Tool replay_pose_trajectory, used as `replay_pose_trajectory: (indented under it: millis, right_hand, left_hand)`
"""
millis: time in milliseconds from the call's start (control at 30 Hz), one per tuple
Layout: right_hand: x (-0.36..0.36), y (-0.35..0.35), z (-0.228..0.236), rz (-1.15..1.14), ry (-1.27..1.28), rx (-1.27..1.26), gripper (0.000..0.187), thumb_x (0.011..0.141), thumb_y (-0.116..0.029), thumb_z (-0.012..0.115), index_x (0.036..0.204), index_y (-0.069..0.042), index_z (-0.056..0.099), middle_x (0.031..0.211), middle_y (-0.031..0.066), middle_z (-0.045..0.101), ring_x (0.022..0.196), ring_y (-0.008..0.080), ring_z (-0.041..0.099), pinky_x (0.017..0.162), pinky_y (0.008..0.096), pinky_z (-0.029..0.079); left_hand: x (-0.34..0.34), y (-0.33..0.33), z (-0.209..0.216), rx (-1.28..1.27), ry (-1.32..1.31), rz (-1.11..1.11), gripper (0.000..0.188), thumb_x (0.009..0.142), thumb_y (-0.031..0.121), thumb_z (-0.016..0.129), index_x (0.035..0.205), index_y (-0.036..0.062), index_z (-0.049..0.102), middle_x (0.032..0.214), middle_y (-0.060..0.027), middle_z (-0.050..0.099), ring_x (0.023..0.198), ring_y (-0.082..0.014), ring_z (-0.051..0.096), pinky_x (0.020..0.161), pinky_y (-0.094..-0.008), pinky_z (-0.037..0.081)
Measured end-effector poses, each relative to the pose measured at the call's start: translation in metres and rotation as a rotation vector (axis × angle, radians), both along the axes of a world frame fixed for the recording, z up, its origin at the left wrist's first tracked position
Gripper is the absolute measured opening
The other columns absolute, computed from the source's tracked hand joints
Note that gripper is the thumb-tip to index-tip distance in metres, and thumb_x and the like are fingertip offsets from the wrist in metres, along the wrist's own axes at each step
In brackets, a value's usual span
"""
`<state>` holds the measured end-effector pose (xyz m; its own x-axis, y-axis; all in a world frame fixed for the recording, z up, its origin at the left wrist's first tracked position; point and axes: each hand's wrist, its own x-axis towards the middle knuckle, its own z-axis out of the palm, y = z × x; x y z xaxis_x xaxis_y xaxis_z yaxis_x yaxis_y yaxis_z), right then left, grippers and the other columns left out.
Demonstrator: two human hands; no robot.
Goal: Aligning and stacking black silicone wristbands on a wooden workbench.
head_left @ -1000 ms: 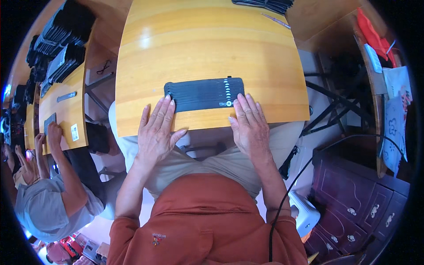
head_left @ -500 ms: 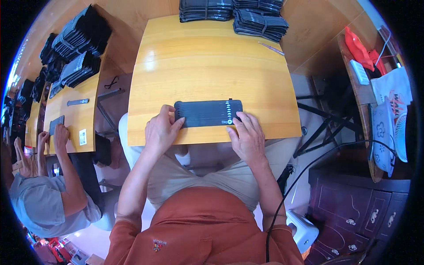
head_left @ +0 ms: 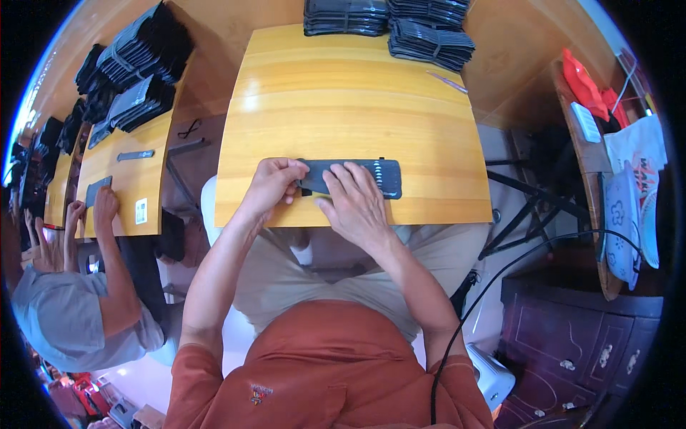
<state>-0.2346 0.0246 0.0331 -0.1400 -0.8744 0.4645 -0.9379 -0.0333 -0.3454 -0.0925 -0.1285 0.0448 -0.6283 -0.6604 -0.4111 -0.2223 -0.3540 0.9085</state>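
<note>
The flat dark-grey rectangular pouch [head_left: 371, 177] is half hidden: the left hand [head_left: 270, 186] pinches its end, while the right hand [head_left: 355, 204] presses flat, fingers spread.

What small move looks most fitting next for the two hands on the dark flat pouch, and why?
Probably draw the left hand a little further along the dark flat pouch's left end. Its fingers already pinch that end, while the right hand presses the middle flat on the wooden table, keeping it steady.

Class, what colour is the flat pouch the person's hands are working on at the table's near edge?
Dark grey, nearly black: the flat pouch shows best in the head view.
</note>
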Motion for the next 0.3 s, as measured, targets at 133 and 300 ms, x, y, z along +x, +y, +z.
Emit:
replay_pose_trajectory:
  millis: [133,300]
  right_hand:
    - [-0.012,-0.019,-0.001,0.027,0.041,0.066,0.037,0.081,-0.007,0.072,0.117,0.003,0.068,0.126,0.0152,0.065,0.12,0.0313,0.061,0.1,0.041,0.053]
    - [-0.035,-0.013,-0.001,0.134,0.094,0.137,0.035,0.082,-0.002,0.067,0.117,0.002,0.07,0.131,0.0164,0.066,0.123,0.0303,0.062,0.1,0.0408,0.055]
  left_hand:
    - [-0.003,-0.006,0.001,0.162,0.081,0.051,0.012,0.096,0.007,0.061,0.099,-0.0006,0.07,0.071,-0.0001,0.057,0.054,-0.0075,0.05,0.046,-0.0216,0.042]
    - [-0.002,-0.006,0.001,0.218,0.109,0.085,0.014,0.096,0.008,0.061,0.102,-0.001,0.07,0.069,-0.0008,0.057,0.053,-0.0095,0.051,0.048,-0.0241,0.044]
